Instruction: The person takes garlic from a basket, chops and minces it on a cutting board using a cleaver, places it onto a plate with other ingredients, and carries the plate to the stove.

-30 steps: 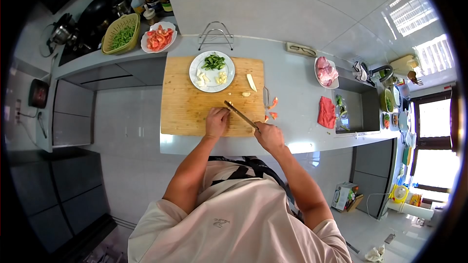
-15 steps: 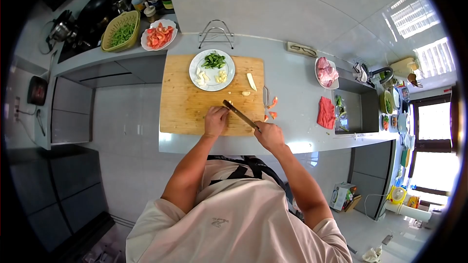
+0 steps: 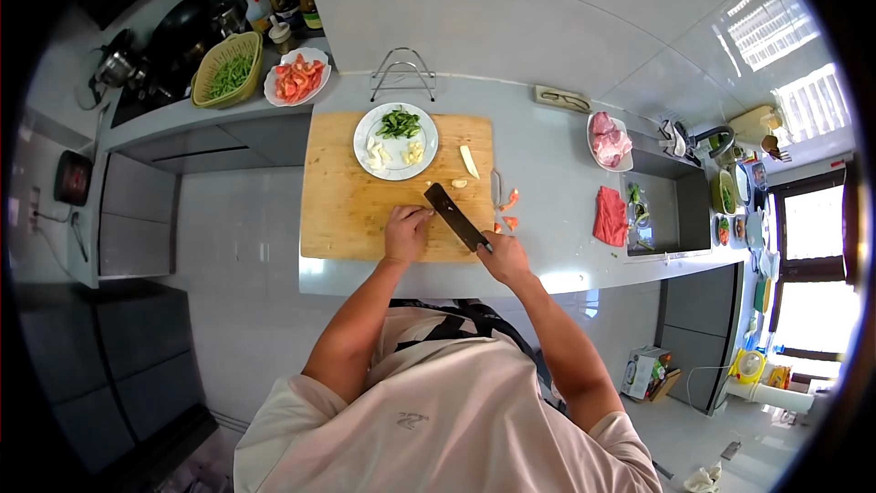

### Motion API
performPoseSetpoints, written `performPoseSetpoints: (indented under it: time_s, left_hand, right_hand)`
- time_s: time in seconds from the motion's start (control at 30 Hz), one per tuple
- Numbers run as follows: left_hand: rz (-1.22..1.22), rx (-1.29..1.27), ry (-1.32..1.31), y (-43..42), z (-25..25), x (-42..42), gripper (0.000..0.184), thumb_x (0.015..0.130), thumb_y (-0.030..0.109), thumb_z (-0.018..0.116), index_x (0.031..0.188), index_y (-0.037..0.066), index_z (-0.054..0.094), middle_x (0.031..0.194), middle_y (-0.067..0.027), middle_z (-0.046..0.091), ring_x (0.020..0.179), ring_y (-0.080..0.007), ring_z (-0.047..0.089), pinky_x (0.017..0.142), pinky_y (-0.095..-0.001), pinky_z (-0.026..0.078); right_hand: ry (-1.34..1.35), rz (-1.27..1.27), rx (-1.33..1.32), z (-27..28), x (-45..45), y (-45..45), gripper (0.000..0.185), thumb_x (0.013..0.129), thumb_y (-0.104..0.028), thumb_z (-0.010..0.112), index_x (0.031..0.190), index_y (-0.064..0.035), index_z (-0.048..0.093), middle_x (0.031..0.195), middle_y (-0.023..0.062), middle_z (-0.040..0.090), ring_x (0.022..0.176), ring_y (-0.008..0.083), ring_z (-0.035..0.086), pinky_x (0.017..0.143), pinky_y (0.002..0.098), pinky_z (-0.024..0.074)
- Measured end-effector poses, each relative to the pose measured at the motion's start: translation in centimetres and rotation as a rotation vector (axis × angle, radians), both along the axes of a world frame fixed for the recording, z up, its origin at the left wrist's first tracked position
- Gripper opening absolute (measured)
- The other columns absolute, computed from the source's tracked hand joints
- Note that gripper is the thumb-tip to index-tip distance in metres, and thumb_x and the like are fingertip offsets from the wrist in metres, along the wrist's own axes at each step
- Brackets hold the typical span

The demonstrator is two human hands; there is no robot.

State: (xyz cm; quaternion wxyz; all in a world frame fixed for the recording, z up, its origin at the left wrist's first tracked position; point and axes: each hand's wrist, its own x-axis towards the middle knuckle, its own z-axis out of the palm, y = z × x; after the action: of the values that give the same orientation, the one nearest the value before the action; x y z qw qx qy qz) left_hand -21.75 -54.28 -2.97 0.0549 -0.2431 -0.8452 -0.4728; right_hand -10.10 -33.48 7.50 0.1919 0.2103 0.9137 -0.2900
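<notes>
My right hand (image 3: 504,257) grips the handle of a kitchen cleaver (image 3: 456,217), whose dark, broad side faces up towards me. Its blade slants over the wooden cutting board (image 3: 342,192), tip pointing away and to the left. Close beside the blade, my left hand (image 3: 405,234) rests on the board with its fingers bent together; anything under the fingertips is too small to make out. Farther back on the board, a white plate (image 3: 388,169) carries chopped green pieces (image 3: 399,124) and two small heaps of pale pieces. Right of it lie a long pale piece (image 3: 469,162) and a smaller yellowish piece (image 3: 459,183).
Red scraps (image 3: 510,223) lie right of the board. Beyond are a red cloth (image 3: 610,216), a plate of raw meat (image 3: 610,141) and the sink (image 3: 675,210). Back left stand a plate of cut tomatoes (image 3: 298,78) and a basket of green beans (image 3: 229,73). A wire rack (image 3: 403,75) stands behind.
The cleaver has turned from edge-on to showing its broad side. My left fingers remain close to the blade. The whole view has shifted slightly.
</notes>
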Motion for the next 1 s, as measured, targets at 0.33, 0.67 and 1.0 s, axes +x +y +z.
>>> performPoseSetpoints:
  time_s: [0.33,0.67,1.0]
  left_hand:
    - [0.029,-0.033,-0.050,0.4,-0.4,-0.6,0.010,0.086,0.004,0.076,0.096,0.006,0.078,0.092,-0.0113,0.073,0.089,-0.0350,0.065,0.079,-0.0443,0.053]
    - [0.009,0.001,-0.006,0.1,-0.5,-0.7,0.013,0.085,0.001,0.074,0.097,0.005,0.078,0.097,-0.0112,0.074,0.094,-0.0350,0.066,0.084,-0.0442,0.055]
    - [0.033,-0.020,-0.050,-0.1,-0.9,-0.5,0.015,0.083,0.000,0.075,0.098,0.004,0.077,0.097,-0.0109,0.075,0.093,-0.0330,0.067,0.083,-0.0431,0.056]
  right_hand:
    - [-0.015,0.107,0.084,3.1,-0.4,-0.2,0.024,0.096,-0.028,0.061,0.110,-0.0114,0.070,0.093,0.0203,0.074,0.090,0.0416,0.072,0.082,0.0533,0.0576]
    - [-0.061,0.153,0.131,2.2,-1.4,-0.3,0.027,0.095,-0.028,0.060,0.115,-0.0133,0.071,0.097,0.0188,0.075,0.093,0.0401,0.073,0.084,0.0515,0.0579]
    - [-0.090,0.186,0.121,3.6,-1.2,0.3,0.026,0.096,-0.031,0.060,0.110,-0.0107,0.070,0.098,0.0202,0.075,0.093,0.0414,0.072,0.084,0.0526,0.0575]
